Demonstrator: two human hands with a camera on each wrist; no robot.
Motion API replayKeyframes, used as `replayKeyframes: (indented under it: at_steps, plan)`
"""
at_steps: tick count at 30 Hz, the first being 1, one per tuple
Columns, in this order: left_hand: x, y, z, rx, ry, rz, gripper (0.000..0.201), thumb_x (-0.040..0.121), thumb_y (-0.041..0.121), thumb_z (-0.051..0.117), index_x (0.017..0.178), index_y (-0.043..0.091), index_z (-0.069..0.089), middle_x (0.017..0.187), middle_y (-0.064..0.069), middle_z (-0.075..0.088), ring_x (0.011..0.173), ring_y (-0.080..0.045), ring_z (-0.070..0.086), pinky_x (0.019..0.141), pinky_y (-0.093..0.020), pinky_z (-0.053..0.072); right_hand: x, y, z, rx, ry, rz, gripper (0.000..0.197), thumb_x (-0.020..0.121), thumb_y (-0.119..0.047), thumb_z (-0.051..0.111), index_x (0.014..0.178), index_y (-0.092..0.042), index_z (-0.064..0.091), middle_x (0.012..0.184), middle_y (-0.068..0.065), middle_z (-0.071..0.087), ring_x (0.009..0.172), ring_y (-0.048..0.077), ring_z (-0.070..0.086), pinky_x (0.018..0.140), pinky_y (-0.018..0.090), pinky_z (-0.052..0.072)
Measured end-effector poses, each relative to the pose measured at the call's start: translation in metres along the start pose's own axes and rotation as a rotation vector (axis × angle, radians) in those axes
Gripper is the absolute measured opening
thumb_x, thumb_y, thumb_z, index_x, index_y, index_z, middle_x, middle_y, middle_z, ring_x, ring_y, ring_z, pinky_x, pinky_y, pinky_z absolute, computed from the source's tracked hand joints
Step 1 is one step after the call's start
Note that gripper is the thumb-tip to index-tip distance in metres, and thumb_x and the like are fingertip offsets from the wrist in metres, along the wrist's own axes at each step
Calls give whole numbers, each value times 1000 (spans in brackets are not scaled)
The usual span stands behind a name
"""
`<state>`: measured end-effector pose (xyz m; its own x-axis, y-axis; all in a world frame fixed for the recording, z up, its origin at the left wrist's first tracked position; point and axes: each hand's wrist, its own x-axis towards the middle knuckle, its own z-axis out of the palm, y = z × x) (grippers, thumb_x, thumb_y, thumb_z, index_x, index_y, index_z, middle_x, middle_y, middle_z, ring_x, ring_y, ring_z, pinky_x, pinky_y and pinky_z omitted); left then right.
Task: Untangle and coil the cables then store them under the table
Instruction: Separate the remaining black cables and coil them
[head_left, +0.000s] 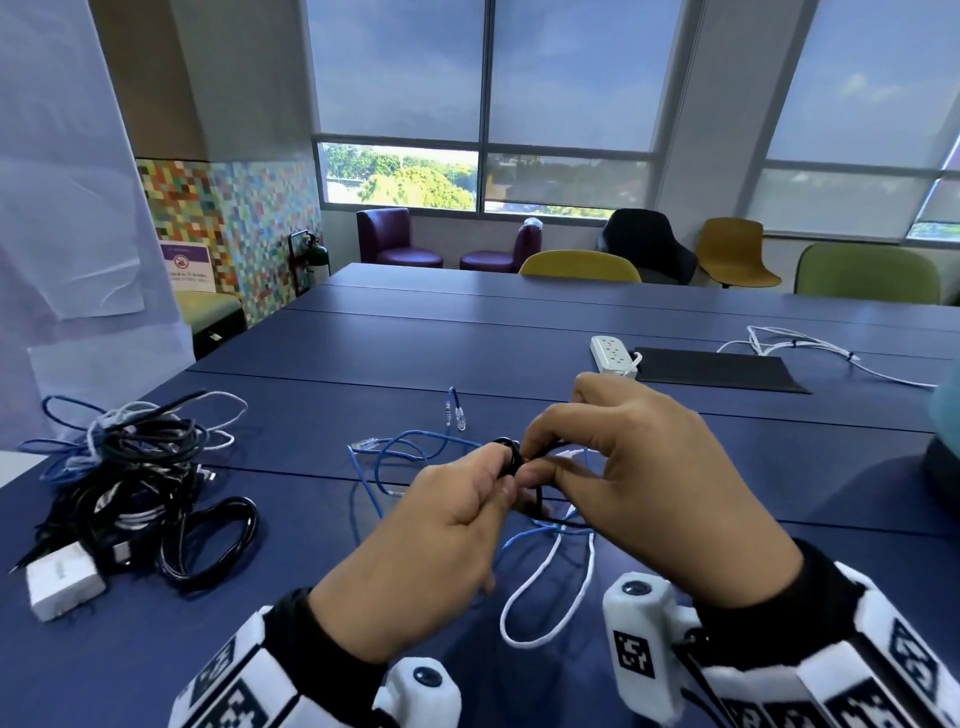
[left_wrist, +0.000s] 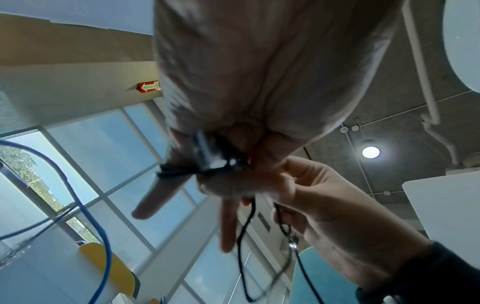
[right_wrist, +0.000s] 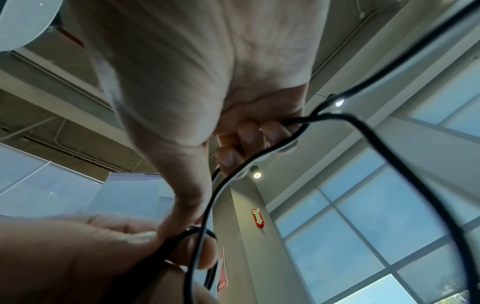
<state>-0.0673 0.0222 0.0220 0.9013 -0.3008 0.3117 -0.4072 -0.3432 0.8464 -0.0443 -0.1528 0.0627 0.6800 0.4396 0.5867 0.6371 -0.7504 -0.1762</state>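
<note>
Above the blue table, both hands work a thin black cable. My left hand pinches a small black coil of it between thumb and fingers. My right hand grips the loose black strand with curled fingers, right beside the left. A blue cable and a white cable lie looped on the table under the hands. In the left wrist view the black coil sits at my fingertips and the black strand hangs down.
A tangled heap of black, blue and white cables with a white adapter lies at the left. A white power strip, a dark mat and another white cable sit further back right. Chairs stand beyond the table.
</note>
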Motion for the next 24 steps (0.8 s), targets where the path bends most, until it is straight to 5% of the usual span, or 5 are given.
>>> replayKeyframes:
  at_steps: [2, 6, 11, 16, 24]
  plan:
    - [0, 3, 1, -17, 39, -32, 22, 103, 10, 38, 96, 7, 59, 68, 21, 67, 47, 5, 52, 63, -18, 45, 1, 3, 5, -9, 6, -54, 14, 75, -28, 74, 85, -35, 67, 73, -11, 41, 72, 12, 44, 57, 33, 43]
    - [-1, 9, -1, -224, 63, -168, 28, 103, 14, 39, 87, 3, 60, 71, -3, 72, 43, 5, 52, 90, -49, 53, 3, 16, 16, -58, 72, -124, 25, 77, -6, 73, 89, -27, 69, 80, -8, 43, 77, 18, 44, 65, 39, 42]
    - [-10, 11, -4, -748, -10, -246, 35, 99, 24, 48, 92, -9, 58, 41, -11, 49, 27, -5, 36, 84, -69, 48, 6, 40, 25, -67, 173, -64, 34, 71, 5, 62, 88, -23, 71, 83, -5, 54, 80, 21, 46, 68, 41, 44]
    - [-13, -6, -11, -1333, -154, -90, 48, 105, 28, 39, 130, -12, 49, 43, 3, 28, 31, -7, 21, 92, -57, 49, -2, 40, 42, 47, 78, -17, 16, 87, -20, 56, 94, -22, 70, 80, -9, 68, 76, 21, 59, 69, 39, 51]
    - [4, 7, -14, -1396, 352, 1, 42, 101, 25, 37, 124, -7, 51, 64, 5, 54, 49, -7, 48, 76, -37, 59, -16, 23, 49, -34, -238, 80, 52, 85, -12, 45, 121, -49, 44, 93, -7, 62, 89, 21, 64, 72, 39, 53]
